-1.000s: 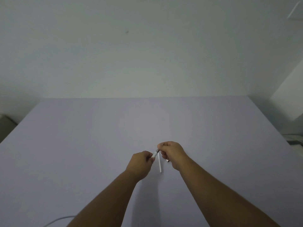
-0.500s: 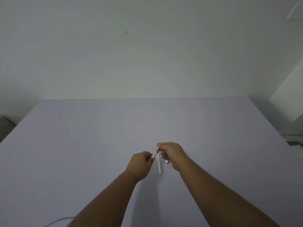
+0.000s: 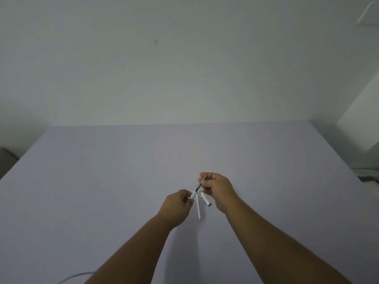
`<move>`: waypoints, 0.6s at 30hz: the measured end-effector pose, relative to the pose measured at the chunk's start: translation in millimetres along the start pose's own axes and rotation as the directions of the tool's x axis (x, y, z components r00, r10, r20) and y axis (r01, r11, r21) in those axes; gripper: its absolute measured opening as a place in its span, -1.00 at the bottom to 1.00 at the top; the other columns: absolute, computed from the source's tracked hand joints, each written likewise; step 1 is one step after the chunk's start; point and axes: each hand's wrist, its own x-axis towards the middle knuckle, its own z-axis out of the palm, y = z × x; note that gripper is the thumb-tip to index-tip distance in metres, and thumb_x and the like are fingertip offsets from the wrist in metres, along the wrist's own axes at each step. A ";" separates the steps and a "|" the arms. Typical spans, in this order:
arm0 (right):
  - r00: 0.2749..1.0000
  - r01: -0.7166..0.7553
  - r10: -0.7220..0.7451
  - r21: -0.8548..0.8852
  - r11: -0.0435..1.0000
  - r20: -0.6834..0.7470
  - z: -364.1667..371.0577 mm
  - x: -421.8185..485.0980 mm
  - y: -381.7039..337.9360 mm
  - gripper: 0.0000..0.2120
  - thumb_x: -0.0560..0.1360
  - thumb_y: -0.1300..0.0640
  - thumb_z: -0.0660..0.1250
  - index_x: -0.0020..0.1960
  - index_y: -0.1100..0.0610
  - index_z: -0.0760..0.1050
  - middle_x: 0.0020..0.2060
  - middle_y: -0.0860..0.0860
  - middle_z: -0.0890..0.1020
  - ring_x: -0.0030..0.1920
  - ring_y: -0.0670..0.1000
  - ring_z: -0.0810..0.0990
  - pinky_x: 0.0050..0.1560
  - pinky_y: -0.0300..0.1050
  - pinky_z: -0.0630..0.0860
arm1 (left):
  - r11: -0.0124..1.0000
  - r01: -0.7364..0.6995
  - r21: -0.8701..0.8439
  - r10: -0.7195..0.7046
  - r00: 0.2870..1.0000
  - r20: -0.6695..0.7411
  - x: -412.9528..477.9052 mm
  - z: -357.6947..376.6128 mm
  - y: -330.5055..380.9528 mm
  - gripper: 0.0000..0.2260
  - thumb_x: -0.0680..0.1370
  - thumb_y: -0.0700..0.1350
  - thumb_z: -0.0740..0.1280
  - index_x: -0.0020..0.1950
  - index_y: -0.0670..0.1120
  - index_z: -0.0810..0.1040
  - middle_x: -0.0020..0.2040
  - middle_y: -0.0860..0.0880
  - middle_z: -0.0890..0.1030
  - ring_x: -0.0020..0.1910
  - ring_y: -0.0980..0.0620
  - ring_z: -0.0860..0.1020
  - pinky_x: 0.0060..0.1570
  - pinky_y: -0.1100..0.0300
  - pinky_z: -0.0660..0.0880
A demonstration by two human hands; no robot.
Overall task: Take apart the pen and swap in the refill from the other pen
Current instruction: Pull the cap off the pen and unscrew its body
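Observation:
My left hand (image 3: 178, 208) grips the white barrel (image 3: 193, 195) of a pen, held just above the table. A thin grey refill (image 3: 200, 183) sticks out of the barrel up and to the right, and my right hand (image 3: 217, 189) pinches its far end. Between my hands, on the lilac table (image 3: 102, 181), lies a slim white pen part (image 3: 198, 208), pointing towards me. Right beside it a white cap with a metal clip (image 3: 205, 198) lies on the table.
A white cable (image 3: 71, 277) crosses the table's near left corner. The table's far edge meets a plain white wall. Off the right edge stand a white cabinet (image 3: 361, 119) and some clutter (image 3: 369, 177). A dark object (image 3: 6, 160) sits beyond the left edge.
My right hand has moved up and to the right, away from my left hand. More of the grey refill now shows between the hands, and the cap on the table has come into view.

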 end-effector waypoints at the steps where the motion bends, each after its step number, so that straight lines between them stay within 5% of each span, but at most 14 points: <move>1: 1.000 0.005 -0.005 -0.009 1.000 -0.005 -0.2 0.3 0.4 -0.70 0.45 0.41 0.21 -0.13 0.07 0.60 -0.17 0.04 0.68 -0.19 0.01 0.58 -0.15 -0.18 0.56 | 1.000 -0.004 -0.025 0.004 1.000 0.014 -0.5 -0.3 0.0 -0.84 0.55 -0.11 0.23 0.11 0.06 0.48 -0.13 -0.14 0.64 -0.21 -0.06 0.58 -0.02 -0.05 0.61; 9: 0.995 0.067 -0.065 0.025 0.997 -0.070 -1.7 5.6 -7.3 -0.86 0.44 0.29 0.38 -0.07 0.10 0.61 -0.20 0.06 0.64 -0.24 -0.03 0.55 -0.11 -0.16 0.55 | 0.992 0.025 -0.125 -0.011 0.993 0.115 1.0 -1.3 7.0 -0.75 0.56 -0.14 0.17 0.15 0.18 0.43 -0.23 -0.01 0.55 -0.32 0.08 0.54 -0.36 0.36 0.56; 14: 0.968 0.124 -0.098 0.101 0.987 -0.230 -14.8 14.3 -16.7 -0.86 0.42 0.32 0.37 -0.05 0.18 0.58 -0.25 0.07 0.61 -0.32 -0.03 0.51 -0.18 -0.19 0.53 | 0.984 0.049 -0.174 -0.026 0.991 0.132 -3.3 -1.8 4.6 -0.76 0.56 -0.17 0.16 0.06 0.18 0.44 -0.23 -0.03 0.53 -0.34 0.05 0.50 -0.38 0.35 0.54; 18: 0.967 0.040 -0.122 -0.343 0.939 -0.223 -29.5 25.0 -2.1 -0.79 0.39 0.30 0.32 0.02 0.23 0.59 -0.29 0.05 0.64 -0.29 0.05 0.56 -0.10 -0.07 0.54 | 0.975 0.081 -0.206 -0.057 0.991 0.120 -1.1 0.3 -0.3 -0.76 0.56 -0.19 0.16 0.12 0.10 0.47 -0.22 -0.06 0.53 -0.33 0.02 0.49 -0.36 0.30 0.54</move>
